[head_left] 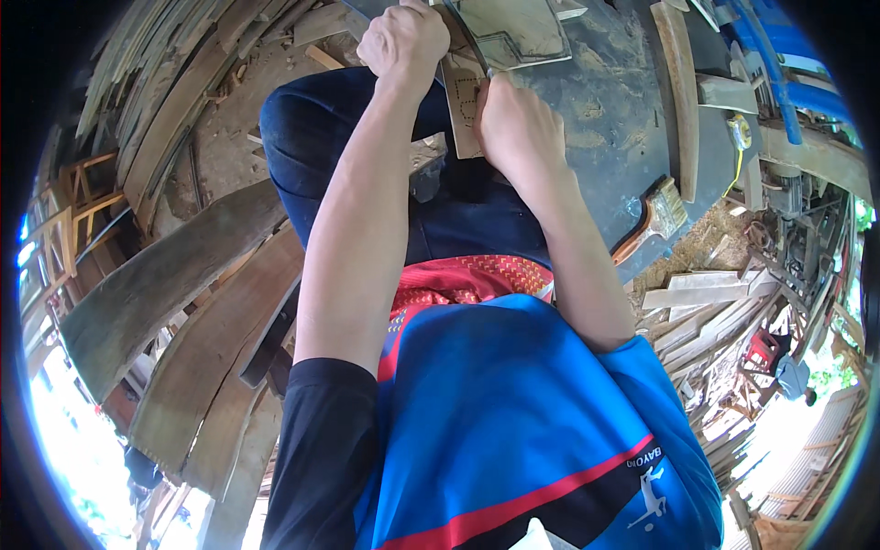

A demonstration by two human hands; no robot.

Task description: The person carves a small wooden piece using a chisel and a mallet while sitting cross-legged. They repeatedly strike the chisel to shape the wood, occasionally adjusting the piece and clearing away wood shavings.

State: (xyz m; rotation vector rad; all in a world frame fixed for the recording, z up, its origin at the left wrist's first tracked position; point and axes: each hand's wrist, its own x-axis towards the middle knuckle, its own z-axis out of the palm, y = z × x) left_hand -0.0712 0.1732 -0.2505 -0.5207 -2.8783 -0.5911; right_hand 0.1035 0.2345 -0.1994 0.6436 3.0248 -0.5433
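Observation:
My right hand [521,124] is closed, knuckles up, at the near end of a thin dark bar-shaped tool [469,38]. This tool slants away toward the top edge of the view, and its exact kind does not show. Under it and beside my right hand lies a narrow brown wooden piece [465,105] with a dotted outline marked on its face. Up and to the left, my left hand [403,41] is curled into a fist near the far end of the wood; what its fingers wrap is hidden. A pale flat sheet with dark lines [513,32] rests just beyond.
On the dark, dusty work surface [605,110] lie a paintbrush [655,218], a long wooden strip [678,101] and a yellow tape measure [739,133]. Blue tubing [770,64] stands far right. Wooden planks [174,275] lean at the left. Piled wood [715,321] lies at the right.

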